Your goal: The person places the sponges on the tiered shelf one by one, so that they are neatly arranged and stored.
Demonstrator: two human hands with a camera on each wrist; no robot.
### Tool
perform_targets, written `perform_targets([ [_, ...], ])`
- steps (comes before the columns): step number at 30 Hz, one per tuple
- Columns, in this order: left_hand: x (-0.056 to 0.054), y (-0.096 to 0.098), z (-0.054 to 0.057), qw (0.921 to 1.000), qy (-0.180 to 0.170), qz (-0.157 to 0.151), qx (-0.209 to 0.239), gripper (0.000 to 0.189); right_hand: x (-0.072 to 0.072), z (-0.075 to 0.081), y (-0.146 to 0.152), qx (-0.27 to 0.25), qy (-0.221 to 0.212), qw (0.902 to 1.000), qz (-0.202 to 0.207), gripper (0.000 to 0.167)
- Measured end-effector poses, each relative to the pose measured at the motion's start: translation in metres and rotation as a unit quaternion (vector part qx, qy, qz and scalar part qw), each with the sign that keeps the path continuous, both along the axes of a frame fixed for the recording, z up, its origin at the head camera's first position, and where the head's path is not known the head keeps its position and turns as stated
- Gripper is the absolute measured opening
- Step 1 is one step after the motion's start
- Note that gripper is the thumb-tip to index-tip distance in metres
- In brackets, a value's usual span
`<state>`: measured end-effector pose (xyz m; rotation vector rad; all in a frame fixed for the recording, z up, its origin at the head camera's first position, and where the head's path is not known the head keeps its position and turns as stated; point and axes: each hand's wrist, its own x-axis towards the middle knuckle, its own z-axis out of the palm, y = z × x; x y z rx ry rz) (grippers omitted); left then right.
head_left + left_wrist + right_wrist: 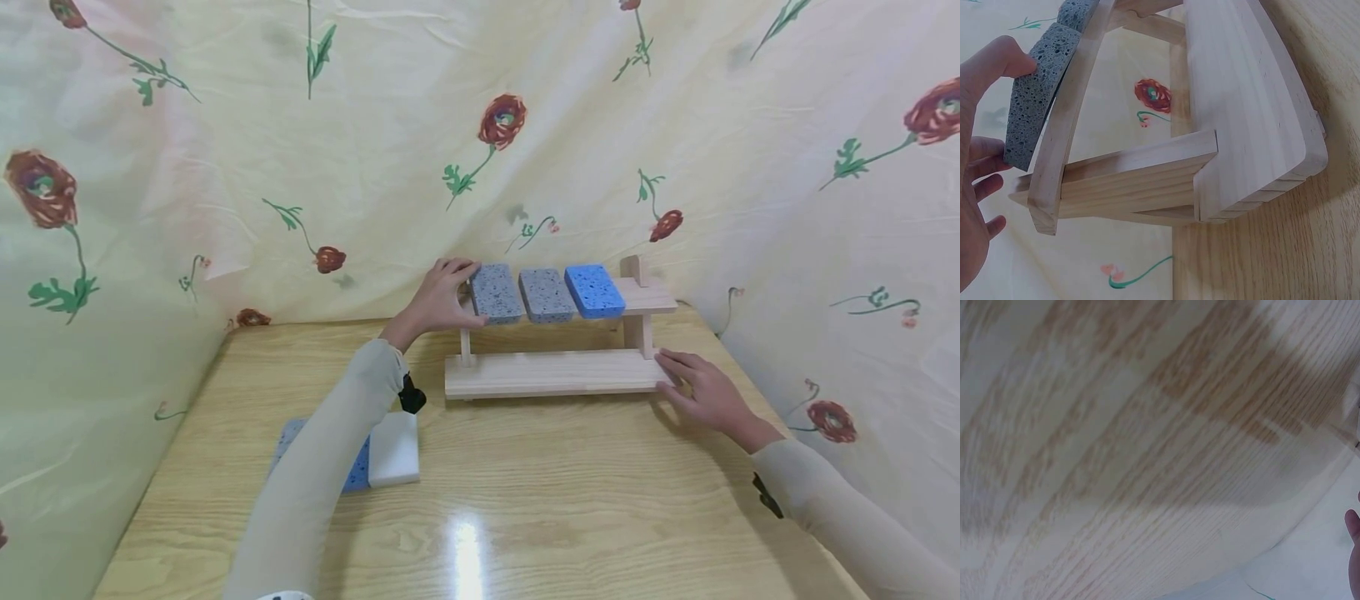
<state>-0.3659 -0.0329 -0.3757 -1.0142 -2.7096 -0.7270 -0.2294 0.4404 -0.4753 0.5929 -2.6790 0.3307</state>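
My left hand (441, 300) holds a grey speckled sponge (495, 293) at the left end of a two-tier wooden shelf's upper board. Its thumb is at the near edge and its fingers at the far edge. In the left wrist view, this sponge (1038, 94) lies slightly tilted on the upper board (1072, 112). To its right are a second grey sponge (546, 294) and a blue sponge (595, 291). My right hand (705, 392) grips the right end of the lower board (555, 372), thumb at the front. Only a fingertip (1352, 525) shows in the right wrist view.
On the wood-grain table (525, 483), a white sponge (394, 448) lies beside a blue one (358, 468) and a blue-grey one (291, 432), partly hidden by my left sleeve. A flowered cloth (390, 167) hangs behind the shelf and along both sides.
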Motion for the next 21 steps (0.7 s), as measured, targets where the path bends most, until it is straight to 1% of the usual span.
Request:
perform_targets([
  [9,-0.0007,0.0002,-0.0013,1.0,-0.003,0.001,-0.001,0.098,-0.0025,-0.0027,0.0022,-0.001,0.009,0.9999,0.005,0.051],
  [21,-0.0012,0.0002,-0.002,0.9999,-0.008,0.001,-0.007,0.097,-0.0017,-0.0032,0.0019,-0.004,0.018,0.9998,0.01,0.051],
])
